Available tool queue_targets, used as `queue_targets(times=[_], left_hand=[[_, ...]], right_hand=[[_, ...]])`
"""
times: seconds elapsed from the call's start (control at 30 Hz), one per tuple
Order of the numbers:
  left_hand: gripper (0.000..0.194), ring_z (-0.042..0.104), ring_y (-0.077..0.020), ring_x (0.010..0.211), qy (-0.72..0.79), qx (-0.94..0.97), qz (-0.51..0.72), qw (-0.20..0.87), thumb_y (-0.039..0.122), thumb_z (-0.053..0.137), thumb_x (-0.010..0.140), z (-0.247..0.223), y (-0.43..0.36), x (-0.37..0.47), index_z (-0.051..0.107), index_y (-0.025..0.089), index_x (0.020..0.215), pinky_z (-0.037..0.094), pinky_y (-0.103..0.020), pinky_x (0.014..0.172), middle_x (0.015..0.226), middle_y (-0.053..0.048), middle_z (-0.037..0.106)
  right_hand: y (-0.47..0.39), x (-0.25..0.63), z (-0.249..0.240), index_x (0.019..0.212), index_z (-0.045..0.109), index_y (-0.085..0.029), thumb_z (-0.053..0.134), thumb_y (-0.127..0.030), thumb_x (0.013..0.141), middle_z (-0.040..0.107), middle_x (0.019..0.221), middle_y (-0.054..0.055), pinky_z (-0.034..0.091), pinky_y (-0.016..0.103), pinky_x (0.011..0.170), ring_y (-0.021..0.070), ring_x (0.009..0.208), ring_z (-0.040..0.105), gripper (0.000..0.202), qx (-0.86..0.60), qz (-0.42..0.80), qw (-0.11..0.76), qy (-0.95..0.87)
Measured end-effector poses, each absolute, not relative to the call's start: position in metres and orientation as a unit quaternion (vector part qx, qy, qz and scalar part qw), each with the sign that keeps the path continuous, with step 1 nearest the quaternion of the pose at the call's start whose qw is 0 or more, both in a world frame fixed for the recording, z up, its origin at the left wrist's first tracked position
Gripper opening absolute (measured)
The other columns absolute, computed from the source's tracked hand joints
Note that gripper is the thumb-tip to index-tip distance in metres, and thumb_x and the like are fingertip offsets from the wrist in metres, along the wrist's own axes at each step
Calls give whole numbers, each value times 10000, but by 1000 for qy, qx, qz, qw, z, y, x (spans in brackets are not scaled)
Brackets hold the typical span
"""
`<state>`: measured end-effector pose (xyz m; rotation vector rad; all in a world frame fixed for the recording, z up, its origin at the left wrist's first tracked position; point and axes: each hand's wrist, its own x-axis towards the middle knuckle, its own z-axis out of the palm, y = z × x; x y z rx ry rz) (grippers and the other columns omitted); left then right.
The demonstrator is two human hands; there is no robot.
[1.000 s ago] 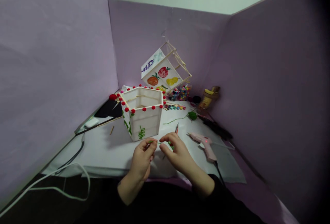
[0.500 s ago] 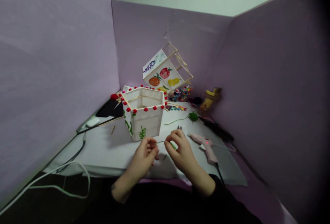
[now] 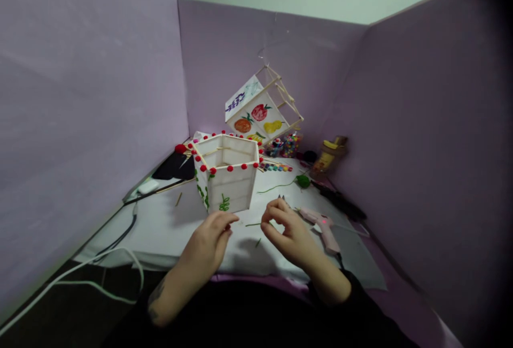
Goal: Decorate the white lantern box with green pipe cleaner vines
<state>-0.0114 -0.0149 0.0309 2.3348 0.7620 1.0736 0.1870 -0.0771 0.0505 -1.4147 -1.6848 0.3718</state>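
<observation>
My right hand (image 3: 284, 230) pinches a short green strand (image 3: 252, 224) that points left toward my other hand. Just in front of the white lantern, my left hand (image 3: 210, 233) is raised with its fingers apart and nothing visible in them. The lantern (image 3: 238, 190) stands upright, with red balls around its top rim and a green leaf shape on its front panel. A small green piece (image 3: 258, 242) lies on the table between my hands.
A pink glue gun (image 3: 326, 230) with a glowing red light lies right of my right hand. Behind it are a green yarn ball (image 3: 303, 181) and a yellow bottle (image 3: 325, 156). A fruit-painted lantern (image 3: 262, 110) hangs tilted at the back. White cables hang at the left.
My left hand has come off the green strand and moved left, its fingers parting. My right hand still pinches the strand. The view has shifted slightly.
</observation>
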Motion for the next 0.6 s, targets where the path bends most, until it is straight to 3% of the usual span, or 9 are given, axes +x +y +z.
queue_targets(times=[0.13,0.33,0.4,0.53,0.6], left_hand=[[184,578,-146,719,254,845,380,277,220,549,842,32,-17,-2,655,231,992,473,-265,605,844,-27,603],[125,573,-156,768,254,851,345,304,187,553,831,33,-18,5,662,206,891,460,-279,653,852,-34,603],[118,562,-147,726,261,845,351,307,191,535,842,30,-16,6,652,198,826,452,-276,645,813,-26,596],[128,559,-149,730,269,845,359,291,183,518,848,26,-15,7,638,196,804,454,-290,677,804,-23,588],[144,563,-153,752,266,851,354,281,164,502,849,24,-16,8,634,197,800,458,-301,705,809,-25,585]], right_hand=[[-79,183,52,717,560,-193,540,-99,773,476,843,22,408,321,768,161,830,491,110,-542,151,418,-713],[-78,180,51,738,581,-195,554,-100,788,490,845,18,423,309,772,154,829,506,111,-534,138,404,-730],[-77,181,50,855,603,-208,569,-133,805,512,894,29,435,320,801,164,870,518,97,-537,138,404,-727],[-77,177,43,1145,534,-214,618,-164,791,542,1058,82,449,369,845,209,984,512,367,-542,71,402,-735],[-76,173,38,1032,592,-207,610,-156,801,575,1007,83,445,390,830,219,943,520,237,-540,-2,387,-747]])
